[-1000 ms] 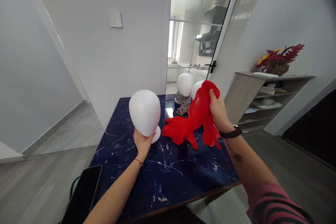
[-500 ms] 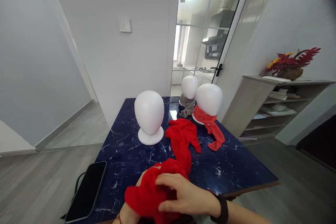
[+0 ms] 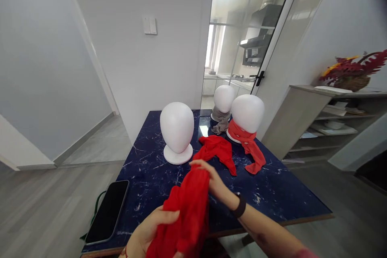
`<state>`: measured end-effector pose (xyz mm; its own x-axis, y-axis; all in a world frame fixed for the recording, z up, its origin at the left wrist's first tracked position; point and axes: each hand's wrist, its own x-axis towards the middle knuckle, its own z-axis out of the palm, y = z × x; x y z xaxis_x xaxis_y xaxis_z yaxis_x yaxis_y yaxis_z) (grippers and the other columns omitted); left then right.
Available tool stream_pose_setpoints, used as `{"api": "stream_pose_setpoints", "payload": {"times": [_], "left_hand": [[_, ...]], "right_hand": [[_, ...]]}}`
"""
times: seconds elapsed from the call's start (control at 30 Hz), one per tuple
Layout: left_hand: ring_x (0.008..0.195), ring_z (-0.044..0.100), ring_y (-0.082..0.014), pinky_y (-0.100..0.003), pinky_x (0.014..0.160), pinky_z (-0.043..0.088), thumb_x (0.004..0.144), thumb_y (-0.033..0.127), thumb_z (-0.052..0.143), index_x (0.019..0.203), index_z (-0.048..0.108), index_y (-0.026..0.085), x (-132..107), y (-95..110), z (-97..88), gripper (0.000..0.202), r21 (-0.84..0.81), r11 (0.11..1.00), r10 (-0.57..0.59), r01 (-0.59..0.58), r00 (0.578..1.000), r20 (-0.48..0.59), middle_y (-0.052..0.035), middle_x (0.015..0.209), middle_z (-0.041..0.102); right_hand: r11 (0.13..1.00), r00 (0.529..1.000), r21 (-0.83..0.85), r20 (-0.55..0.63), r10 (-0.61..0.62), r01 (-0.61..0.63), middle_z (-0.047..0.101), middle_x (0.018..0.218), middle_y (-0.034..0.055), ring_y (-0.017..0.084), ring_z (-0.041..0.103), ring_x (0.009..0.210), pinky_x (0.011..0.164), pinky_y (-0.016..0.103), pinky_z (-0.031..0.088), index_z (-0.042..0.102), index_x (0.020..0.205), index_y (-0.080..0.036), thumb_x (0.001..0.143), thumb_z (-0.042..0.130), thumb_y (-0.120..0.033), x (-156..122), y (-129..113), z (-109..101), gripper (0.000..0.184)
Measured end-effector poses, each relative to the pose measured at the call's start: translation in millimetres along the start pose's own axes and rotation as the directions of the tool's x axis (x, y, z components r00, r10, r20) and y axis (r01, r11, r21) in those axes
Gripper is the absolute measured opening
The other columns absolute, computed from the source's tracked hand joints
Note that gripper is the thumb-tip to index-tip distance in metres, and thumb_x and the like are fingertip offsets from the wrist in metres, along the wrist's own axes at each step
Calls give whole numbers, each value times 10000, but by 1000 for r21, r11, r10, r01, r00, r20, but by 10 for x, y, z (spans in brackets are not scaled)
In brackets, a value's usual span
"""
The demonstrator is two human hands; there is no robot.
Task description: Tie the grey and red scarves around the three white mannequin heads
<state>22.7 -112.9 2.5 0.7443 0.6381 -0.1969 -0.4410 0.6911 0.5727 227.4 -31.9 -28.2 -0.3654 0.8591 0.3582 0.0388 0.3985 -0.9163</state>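
A bright red scarf (image 3: 193, 197) is bunched between my hands at the near edge of the table, and its far end lies on the tabletop. My left hand (image 3: 154, 225) grips the lower part, thumb on top of the cloth. Farther forward, my right hand (image 3: 208, 175) is closed over the scarf's upper part, with some fingers hidden. Just beyond stands a bare white mannequin head (image 3: 177, 127) on a round base. To its right, a second head (image 3: 248, 113) wears a coral scarf (image 3: 246, 139), and a third head (image 3: 224, 98) behind wears a grey scarf (image 3: 222, 120).
A dark blue marble-patterned table (image 3: 263, 197) carries everything. At its left edge lies a black phone (image 3: 107, 213) with a green cord. A grey shelf unit (image 3: 302, 117) stands at the right, with a flower basket (image 3: 353, 80) on top. Behind is a glass door (image 3: 236, 40).
My right hand has moved forward along the red scarf and lifted it. The lying part has been drawn closer, and my left hand now shows beside the cloth. The view has shifted slightly.
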Motion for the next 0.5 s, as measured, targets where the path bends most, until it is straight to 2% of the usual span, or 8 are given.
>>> {"api": "stream_pose_setpoints", "payload": {"times": [0.07, 0.1, 0.2, 0.3, 0.37, 0.4, 0.43, 0.5], "left_hand": [[392, 542, -115, -175, 382, 390, 699, 304, 696, 1081, 609, 51, -20, 28, -18, 467, 71, 997, -19, 7, 987, 158, -52, 525, 624], [389, 530, -99, -152, 351, 360, 690, 276, 705, 1159, 572, 86, -20, 65, -27, 523, 126, 992, -32, 8, 982, 184, -40, 557, 630], [473, 580, -86, -122, 336, 361, 682, 166, 719, 1267, 494, 216, -11, 255, -62, 629, 365, 931, -65, 23, 993, 102, -52, 800, 674], [449, 566, -67, -118, 346, 369, 702, 197, 728, 1110, 604, 165, -38, 512, -129, 428, 559, 827, -123, 59, 989, 77, -72, 813, 678], [359, 484, -33, -99, 319, 303, 739, 270, 707, 978, 647, 121, -80, 688, -166, 288, 576, 816, -32, -39, 993, 113, -51, 650, 659], [329, 450, -24, -95, 308, 273, 760, 304, 687, 920, 653, 116, -101, 772, -166, 249, 555, 823, 63, -122, 990, 125, -37, 580, 640], [312, 433, -25, -96, 302, 261, 785, 329, 658, 872, 650, 119, -114, 851, -146, 227, 529, 824, 160, -203, 979, 126, -28, 535, 626], [316, 468, -51, -113, 307, 298, 835, 342, 591, 804, 631, 130, -102, 989, -41, 217, 514, 808, 274, -289, 956, 107, -38, 532, 640]], "right_hand": [[992, 975, 126, -221, 39, -11, 626, 883, 7, 158, 603, 760, 689, 284, 487, 577, 1007, -236, 823, 485, -235, 156, -239, -210, 206], [989, 952, 148, -305, 30, 16, 615, 850, -2, 141, 591, 720, 651, 260, 478, 588, 961, -227, 813, 504, -232, 231, -403, -346, 170], [984, 861, 100, -502, -77, 147, 571, 766, -30, 103, 542, 617, 549, 209, 438, 591, 914, -230, 784, 556, -236, 419, -937, -769, 135], [967, 743, -27, -634, -214, 255, 540, 712, -37, 95, 514, 566, 511, 204, 423, 576, 923, -240, 798, 564, -269, 527, -1284, -1144, 129], [953, 676, -139, -677, -290, 270, 560, 741, -25, 107, 538, 601, 544, 222, 448, 577, 945, -245, 810, 553, -271, 537, -1318, -1371, 140], [951, 692, -204, -652, -309, 232, 585, 777, -11, 120, 564, 652, 595, 244, 472, 587, 950, -240, 809, 545, -258, 520, -1279, -1473, 148], [948, 757, -275, -583, -296, 160, 613, 826, 5, 141, 590, 726, 671, 275, 493, 606, 948, -230, 799, 546, -243, 489, -1216, -1557, 161], [902, 944, -431, -307, -119, -26, 657, 935, 36, 206, 611, 899, 839, 356, 484, 648, 965, -215, 740, 601, -235, 395, -1059, -1635, 230]]}}
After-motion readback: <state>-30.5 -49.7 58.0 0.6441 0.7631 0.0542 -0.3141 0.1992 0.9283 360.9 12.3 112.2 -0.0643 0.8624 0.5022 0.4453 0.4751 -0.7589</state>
